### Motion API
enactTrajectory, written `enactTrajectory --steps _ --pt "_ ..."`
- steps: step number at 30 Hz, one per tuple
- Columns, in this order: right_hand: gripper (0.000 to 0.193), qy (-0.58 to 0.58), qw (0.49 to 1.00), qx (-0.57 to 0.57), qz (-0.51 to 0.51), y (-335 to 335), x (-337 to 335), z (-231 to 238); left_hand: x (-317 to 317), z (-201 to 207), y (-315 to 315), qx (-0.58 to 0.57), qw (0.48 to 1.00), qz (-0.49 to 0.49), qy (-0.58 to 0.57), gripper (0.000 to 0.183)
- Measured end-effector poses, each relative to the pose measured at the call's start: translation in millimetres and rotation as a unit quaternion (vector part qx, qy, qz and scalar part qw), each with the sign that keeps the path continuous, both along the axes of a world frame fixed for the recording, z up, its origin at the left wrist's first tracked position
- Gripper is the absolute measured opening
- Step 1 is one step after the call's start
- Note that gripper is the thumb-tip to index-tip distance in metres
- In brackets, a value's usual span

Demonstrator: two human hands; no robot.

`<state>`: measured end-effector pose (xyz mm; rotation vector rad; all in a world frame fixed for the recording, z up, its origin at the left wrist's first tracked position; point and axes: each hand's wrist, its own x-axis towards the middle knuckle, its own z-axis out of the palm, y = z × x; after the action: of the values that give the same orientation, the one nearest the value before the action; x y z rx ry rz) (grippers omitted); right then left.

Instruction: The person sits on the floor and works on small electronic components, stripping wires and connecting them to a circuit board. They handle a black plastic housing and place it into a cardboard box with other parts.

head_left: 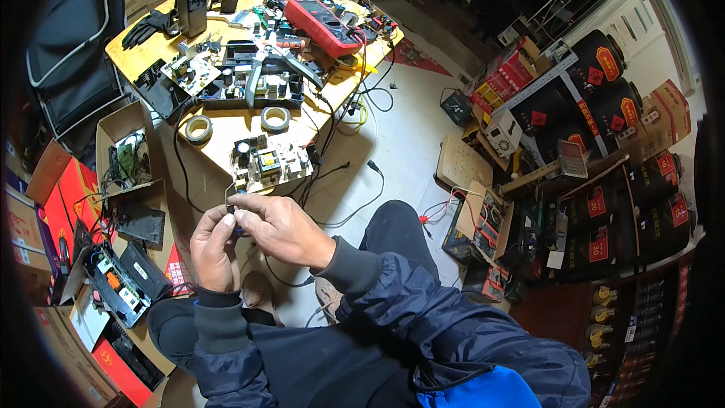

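Observation:
Just off the table's near end, my left hand [214, 248] and my right hand [285, 228] meet with fingertips pinched together. Between them is a small dark piece with a thin bent metal part [228, 191] sticking up; its kind I cannot make out. A bit of blue shows under my right fingers. Closest to the hands is a bare circuit board [270, 163] with upright components, lying at the table edge. Behind it are two tape rolls [198, 130]. Farther back, grey-handled pliers [255, 75] rest across a black open case [219, 93] with circuit boards inside.
A red multimeter [323, 27] with cables lies on the yellow table [155, 57], near black gloves [148, 29]. Cables hang over the table's right edge to the floor. Open cartons [121, 117] with electronic parts stand left. Stacked boxes and black drums [596, 68] fill the right.

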<state>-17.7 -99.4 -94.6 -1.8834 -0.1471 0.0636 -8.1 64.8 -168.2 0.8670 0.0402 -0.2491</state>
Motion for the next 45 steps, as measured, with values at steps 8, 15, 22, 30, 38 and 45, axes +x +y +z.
enactTrajectory --steps 8,15,22,30,38,45 --pt "0.031 -0.009 1.000 0.005 -0.010 -0.6 1.5 -6.1 -1.1 -0.8 -0.4 -0.010 1.000 0.006 -0.022 0.024" --pt "0.021 -0.026 0.998 0.041 -0.029 -4.0 11.1 -17.1 -1.1 10.0 -7.0 0.037 0.997 0.011 -0.063 0.039" --pt "0.022 0.136 0.971 0.196 -0.016 -6.5 13.0 -13.7 -1.0 10.0 -7.1 -0.006 0.999 0.018 -0.044 0.036" --pt "0.020 0.194 0.953 0.232 -0.009 -8.4 14.7 -5.9 -0.2 14.3 -6.0 0.027 0.998 0.007 -0.054 0.036" --pt "0.018 0.206 0.956 0.209 -0.002 -11.6 14.7 -3.7 -2.5 13.9 -2.8 0.089 0.994 0.006 -0.062 0.038" --pt "0.026 0.162 0.968 0.192 0.017 -9.6 16.9 -6.2 0.5 15.4 -2.9 0.096 0.994 0.011 -0.053 0.041"
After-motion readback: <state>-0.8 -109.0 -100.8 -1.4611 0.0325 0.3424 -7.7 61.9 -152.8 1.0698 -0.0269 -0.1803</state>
